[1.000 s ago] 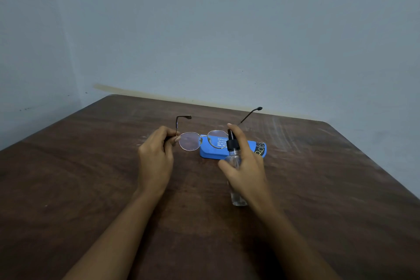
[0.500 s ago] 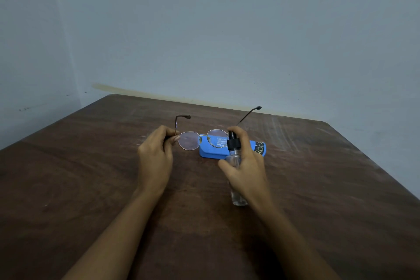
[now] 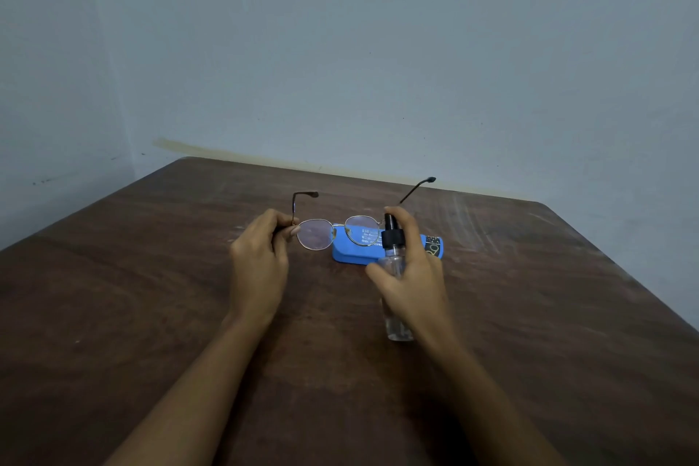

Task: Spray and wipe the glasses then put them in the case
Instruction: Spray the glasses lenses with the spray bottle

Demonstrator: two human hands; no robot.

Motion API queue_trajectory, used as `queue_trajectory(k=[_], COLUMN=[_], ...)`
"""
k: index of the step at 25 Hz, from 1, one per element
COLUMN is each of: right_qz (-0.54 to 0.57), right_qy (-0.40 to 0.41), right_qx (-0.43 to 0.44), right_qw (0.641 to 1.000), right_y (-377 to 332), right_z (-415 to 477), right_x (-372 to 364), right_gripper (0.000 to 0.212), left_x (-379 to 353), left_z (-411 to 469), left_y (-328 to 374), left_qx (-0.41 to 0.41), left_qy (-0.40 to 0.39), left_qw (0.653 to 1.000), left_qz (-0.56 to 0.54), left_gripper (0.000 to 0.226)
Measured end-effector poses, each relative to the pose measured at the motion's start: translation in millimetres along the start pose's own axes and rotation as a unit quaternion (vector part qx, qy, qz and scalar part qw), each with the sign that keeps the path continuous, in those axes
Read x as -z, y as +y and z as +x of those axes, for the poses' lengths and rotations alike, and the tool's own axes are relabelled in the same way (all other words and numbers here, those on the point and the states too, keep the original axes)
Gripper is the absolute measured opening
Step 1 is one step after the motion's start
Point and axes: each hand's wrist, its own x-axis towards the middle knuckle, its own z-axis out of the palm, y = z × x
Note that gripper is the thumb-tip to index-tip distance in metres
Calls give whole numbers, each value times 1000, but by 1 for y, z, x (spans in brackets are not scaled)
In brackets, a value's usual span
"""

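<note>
Pinches the glasses [image 3: 340,235] at one hinge with the left hand [image 3: 261,269], lenses lifted to face the nozzle. Wraps the right hand [image 3: 412,276] round the spray bottle [image 3: 395,325], forefinger on the cap (ready to press, probably). Leaves the blue case [image 3: 351,255] on the table [image 3: 151,295] for later.

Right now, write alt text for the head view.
A person's left hand holds wire-rimmed glasses by one corner above a brown table, while the right hand grips a clear spray bottle, forefinger on its black nozzle beside the lenses. A blue case lies just behind them.
</note>
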Motion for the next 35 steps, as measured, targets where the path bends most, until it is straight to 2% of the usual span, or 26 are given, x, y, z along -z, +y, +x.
queue_trajectory(k=[7,10,12,15,19,22,28,35], right_qz=[25,34,40,38,39,42,22,-12], right_qy=[17,22,15,9,-7,-17,-25,-36], right_qx=[7,32,53,88,122,129,143,144], right_qw=[1000,999,998,995,992,991,989,989], right_y=[1,-1,-2,-4,-4,-5,-4,-7], right_z=[1,1,0,-2,-5,-5,-7,-7], right_x=[0,-1,-2,-4,-8,-11,-12,-17], right_gripper=[70,74,77,79,80,81,75,64], left_x=[-1,-3,-5,-4,-2,0,2,4], left_z=[1,5,8,10,11,12,12,10], left_y=[1,3,1,-2,5,8,9,8], left_qx=[54,176,266,362,450,491,527,554], left_qy=[-13,-34,-43,-58,-106,-134,-168,-189], left_qw=[998,979,938,856,750,691,628,594], left_qz=[-20,-95,-220,-363,-473,-513,-548,-552], left_gripper=[6,12,20,20,20,22,24,27])
